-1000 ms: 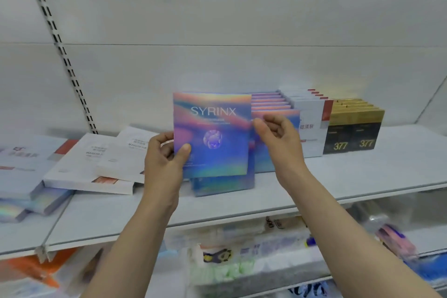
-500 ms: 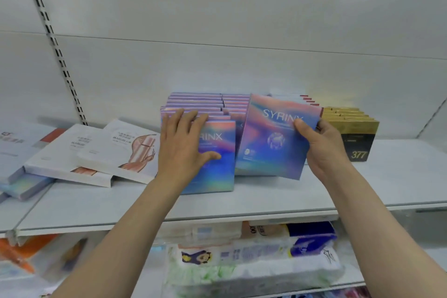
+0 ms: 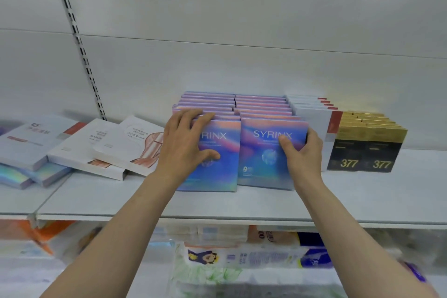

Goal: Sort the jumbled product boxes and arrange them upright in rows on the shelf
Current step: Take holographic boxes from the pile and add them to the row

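Hands on front SYRINX boxes, left hand flat on left box, right hand gripping right box, white boxes beside.

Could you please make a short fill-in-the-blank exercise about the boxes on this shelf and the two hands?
1. The left hand rests on the front box of the left SYRINX row; the right hand grips the front box of the ___ row.
2. The black and gold boxes show the number ___.
3. The white boxes left of the rows lie ___, not upright.

Missing words: right; 377; flat
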Demonstrator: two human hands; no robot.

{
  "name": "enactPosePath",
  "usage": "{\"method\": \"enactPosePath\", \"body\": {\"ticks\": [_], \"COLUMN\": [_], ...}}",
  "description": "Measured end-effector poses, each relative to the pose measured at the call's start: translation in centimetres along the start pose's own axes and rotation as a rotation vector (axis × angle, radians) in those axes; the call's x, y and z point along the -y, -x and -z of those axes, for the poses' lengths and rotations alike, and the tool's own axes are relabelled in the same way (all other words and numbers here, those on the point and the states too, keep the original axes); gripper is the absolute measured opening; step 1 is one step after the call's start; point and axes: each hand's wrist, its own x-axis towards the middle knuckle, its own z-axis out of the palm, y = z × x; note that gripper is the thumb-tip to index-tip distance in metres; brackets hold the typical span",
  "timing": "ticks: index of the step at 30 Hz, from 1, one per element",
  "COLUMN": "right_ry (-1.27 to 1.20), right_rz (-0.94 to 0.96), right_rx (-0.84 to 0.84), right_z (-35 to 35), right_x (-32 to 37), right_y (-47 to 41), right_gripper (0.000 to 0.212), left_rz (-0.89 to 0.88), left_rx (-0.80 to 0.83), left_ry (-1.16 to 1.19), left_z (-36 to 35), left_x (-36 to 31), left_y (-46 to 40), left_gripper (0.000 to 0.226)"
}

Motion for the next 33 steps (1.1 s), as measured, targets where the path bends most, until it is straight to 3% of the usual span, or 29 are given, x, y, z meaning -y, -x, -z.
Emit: {"method": "enactPosePath", "body": {"ticks": [6, 15, 19, 23, 26, 29, 33], "right_ry": [-0.025, 0.111, 0.265, 0.466, 0.491, 0.486, 0.499], "right_rz": [-0.025, -0.003, 0.005, 0.042, 0.202, 0.325, 0.438], "right_rx": [0.057, 0.06, 0.051, -0.008, -0.024, 0.188, 0.392], "right_z": [-0.6, -0.8, -0.8, -0.4, -0.5, -1.5, -3.9], "right_x": [-0.5, 0.3, 1.3, 3.7, 6.8, 10.7, 16.5], "right_y": [0.3, -0.1, -0.1, 0.7, 1.9, 3.1, 6.3], "right_gripper": [0.064, 0.077, 0.084, 0.095, 0.078, 0.054, 0.038], "left_rz": [-0.005, 0.013, 0.018, 0.087, 0.225, 0.347, 0.4], "left_rx": [-0.022, 0.03, 0.053, 0.176, 0.182, 0.122, 0.095], "left_ry": [-0.007, -0.077, -0.109, -0.102, 0.092, 0.359, 0.486], "left_z": [-0.2, 0.2, 0.6, 1.6, 4.0, 7.9, 14.6], "left_x": [0.5, 0.6, 0.2, -0.4, -0.9, -0.2, 2.6], "left_y": [-0.1, -0.2, -0.2, -0.7, -1.0, -0.3, 2.5], "left_gripper": [0.095, 0.097, 0.097, 0.094, 0.088, 0.074, 0.06]}}
